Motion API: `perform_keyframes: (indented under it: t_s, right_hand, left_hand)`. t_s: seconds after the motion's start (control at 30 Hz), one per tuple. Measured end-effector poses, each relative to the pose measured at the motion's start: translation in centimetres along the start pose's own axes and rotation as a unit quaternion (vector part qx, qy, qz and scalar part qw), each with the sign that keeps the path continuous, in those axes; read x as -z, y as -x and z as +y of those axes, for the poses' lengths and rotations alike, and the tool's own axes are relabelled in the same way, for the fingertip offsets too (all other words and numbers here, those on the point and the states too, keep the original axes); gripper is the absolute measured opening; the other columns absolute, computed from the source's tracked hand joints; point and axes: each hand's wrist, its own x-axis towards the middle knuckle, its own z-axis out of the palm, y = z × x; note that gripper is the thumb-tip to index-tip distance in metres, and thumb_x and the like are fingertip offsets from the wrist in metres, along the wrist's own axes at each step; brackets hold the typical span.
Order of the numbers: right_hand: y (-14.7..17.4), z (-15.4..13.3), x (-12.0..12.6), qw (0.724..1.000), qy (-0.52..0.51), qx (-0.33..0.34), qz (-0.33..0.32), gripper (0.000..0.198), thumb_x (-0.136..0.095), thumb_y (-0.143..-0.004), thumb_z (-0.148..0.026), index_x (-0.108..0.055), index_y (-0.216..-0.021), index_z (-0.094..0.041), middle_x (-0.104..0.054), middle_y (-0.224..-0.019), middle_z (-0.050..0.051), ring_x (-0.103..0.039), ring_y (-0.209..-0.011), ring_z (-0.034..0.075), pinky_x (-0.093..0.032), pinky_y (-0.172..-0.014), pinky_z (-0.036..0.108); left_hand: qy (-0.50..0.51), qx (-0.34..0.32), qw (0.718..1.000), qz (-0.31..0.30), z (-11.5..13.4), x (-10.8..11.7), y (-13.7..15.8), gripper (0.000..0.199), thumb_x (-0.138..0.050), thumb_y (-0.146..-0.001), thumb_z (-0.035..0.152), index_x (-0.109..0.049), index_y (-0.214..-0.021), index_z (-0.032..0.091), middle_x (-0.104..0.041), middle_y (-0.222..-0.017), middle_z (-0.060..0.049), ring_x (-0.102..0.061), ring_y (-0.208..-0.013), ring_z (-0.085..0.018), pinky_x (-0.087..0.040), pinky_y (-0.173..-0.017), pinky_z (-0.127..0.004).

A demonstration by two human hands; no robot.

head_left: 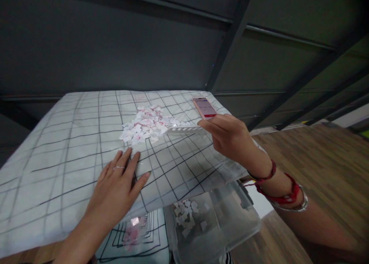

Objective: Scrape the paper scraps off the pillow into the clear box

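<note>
My left hand [117,179] lies flat on the white checked tablecloth, its fingers spread, with a ring on one finger. Its fingertips are just short of a heap of small white and pink paper pieces [145,125]. In my right hand [229,135] is the end of a thin, pale slotted strip [184,130], pinched between thumb and fingers. The strip's far end reaches the right side of the heap, where some scraps lie along or behind it. What exact kind of tool it is cannot be made out.
A phone [205,108] with a lit screen lies beyond my right hand. Below the table's front edge stands a clear plastic box [239,221] with white paper pieces inside. Left of it, a clear packet with something pink [132,235] rests on checked cloth. Dark metal panels [115,41] rise behind.
</note>
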Motion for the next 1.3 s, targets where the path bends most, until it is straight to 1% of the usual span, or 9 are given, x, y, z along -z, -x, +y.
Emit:
perform_keyframes:
  t_s: [0.13, 0.27, 0.4, 0.57, 0.73, 0.87, 0.97, 1.17, 1.3]
  right_hand:
    - [-0.2, 0.1, -0.6, 1.000, 0.003, 0.012, -0.014, 0.037, -0.036, -0.076, 0.001, -0.064, -0.093, -0.016, -0.055, -0.065, 0.001, -0.043, -0.062, 0.014, -0.030, -0.057, 0.029]
    - [0.2, 0.2, 0.1, 0.999, -0.025, 0.014, -0.016, 0.037, -0.036, -0.076, 0.000, -0.063, -0.094, -0.018, -0.056, -0.067, 0.001, -0.044, -0.063, 0.014, -0.032, -0.058, 0.029]
    - [0.2, 0.2, 0.4, 1.000, -0.024, 0.001, -0.007, 0.037, -0.037, -0.077, -0.001, -0.063, -0.096, -0.019, -0.056, -0.067, 0.000, -0.045, -0.064, 0.013, -0.033, -0.059, 0.029]
    - [0.1, 0.2, 0.4, 0.999, -0.035, 0.020, -0.032, 0.036, -0.036, -0.079, -0.001, -0.063, -0.094, -0.019, -0.058, -0.068, 0.000, -0.045, -0.063, 0.013, -0.032, -0.058, 0.028]
    - [0.9, 0.6, 1.4, 0.998, -0.055, 0.035, -0.014, 0.036, -0.037, -0.078, 0.001, -0.062, -0.096, -0.017, -0.060, -0.071, 0.001, -0.049, -0.066, 0.013, -0.036, -0.061, 0.028]
    - [0.5, 0.6, 0.4, 0.999, -0.035, 0.016, -0.021, 0.036, -0.036, -0.080, -0.001, -0.062, -0.097, -0.018, -0.061, -0.072, 0.002, -0.049, -0.066, 0.014, -0.036, -0.062, 0.029]
    - [0.2, 0.6, -0.3, 0.999, -0.036, 0.031, -0.024, 0.035, -0.035, -0.081, -0.001, -0.062, -0.095, -0.018, -0.060, -0.070, 0.001, -0.048, -0.065, 0.013, -0.035, -0.060, 0.029]
    - [1.2, 1.2, 1.4, 0.994, -0.085, 0.071, 0.002, 0.033, -0.039, -0.078, 0.003, -0.058, -0.099, -0.015, -0.060, -0.073, 0.001, -0.052, -0.070, 0.014, -0.040, -0.064, 0.028]
    - [1.1, 1.1, 1.5, 0.997, -0.057, 0.045, 0.008, 0.034, -0.039, -0.078, 0.002, -0.057, -0.100, -0.017, -0.062, -0.075, 0.001, -0.053, -0.069, 0.013, -0.040, -0.063, 0.028]
  left_hand:
    - [0.000, -0.005, 1.000, -0.004, 0.0, 0.1, -0.1, 0.076, -0.017, -0.089, 0.062, -0.047, -0.134, 0.008, -0.039, -0.145, -0.019, -0.029, -0.137, -0.034, -0.032, -0.108, -0.051]
    - [-0.001, -0.008, 1.000, 0.003, 0.1, 0.0, 0.0, 0.075, -0.018, -0.089, 0.062, -0.047, -0.134, 0.009, -0.039, -0.146, -0.018, -0.028, -0.138, -0.033, -0.031, -0.108, -0.051]
    - [-0.003, -0.011, 1.000, 0.003, 0.0, 0.0, 0.1, 0.077, -0.016, -0.089, 0.062, -0.047, -0.134, 0.007, -0.039, -0.145, -0.019, -0.029, -0.137, -0.035, -0.031, -0.108, -0.052]
    - [-0.001, -0.008, 1.000, -0.003, 0.1, 0.1, 0.0, 0.079, -0.014, -0.089, 0.063, -0.047, -0.133, 0.007, -0.040, -0.145, -0.020, -0.030, -0.137, -0.035, -0.032, -0.107, -0.052]
    - [-0.001, -0.012, 1.000, 0.000, 0.1, 0.1, -0.1, 0.078, -0.015, -0.089, 0.062, -0.047, -0.134, 0.006, -0.039, -0.145, -0.020, -0.029, -0.137, -0.036, -0.032, -0.107, -0.053]
    - [-0.002, -0.012, 1.000, -0.008, 0.1, 0.2, -0.1, 0.075, -0.018, -0.090, 0.059, -0.046, -0.134, 0.005, -0.039, -0.145, -0.020, -0.029, -0.137, -0.036, -0.031, -0.108, -0.053]
    - [0.000, -0.011, 1.000, -0.005, 0.1, 0.2, 0.0, 0.074, -0.019, -0.090, 0.059, -0.047, -0.133, 0.007, -0.039, -0.145, -0.020, -0.029, -0.137, -0.035, -0.032, -0.107, -0.052]
    - [-0.007, -0.018, 1.000, 0.009, 0.1, 0.1, 0.1, 0.079, -0.012, -0.089, 0.062, -0.048, -0.132, 0.006, -0.041, -0.144, -0.020, -0.032, -0.136, -0.036, -0.032, -0.107, -0.052]
    - [-0.014, -0.016, 1.000, 0.002, 0.0, 0.1, -0.1, 0.077, -0.012, -0.090, 0.060, -0.048, -0.132, 0.006, -0.040, -0.144, -0.020, -0.031, -0.136, -0.035, -0.031, -0.108, -0.051]
